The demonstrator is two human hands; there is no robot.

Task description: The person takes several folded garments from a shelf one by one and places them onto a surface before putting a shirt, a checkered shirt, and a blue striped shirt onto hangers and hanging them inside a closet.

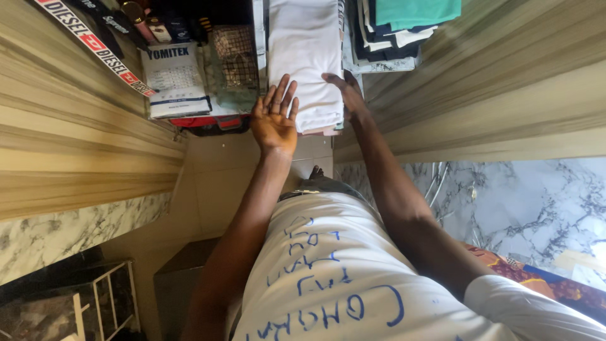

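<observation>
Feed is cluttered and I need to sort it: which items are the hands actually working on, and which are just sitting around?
In hand:
- folded white cloth, left hand flat at its left edge, right hand on its right edge

Lying about:
- stack of folded clothes with teal top
- white boxed pack
- checked fabric
- red-and-white printed band

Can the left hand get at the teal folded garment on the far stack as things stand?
Probably yes. The left hand rests open against the white folded stack; the teal garment tops the next stack, uncovered, though the right hand is nearer.
</observation>
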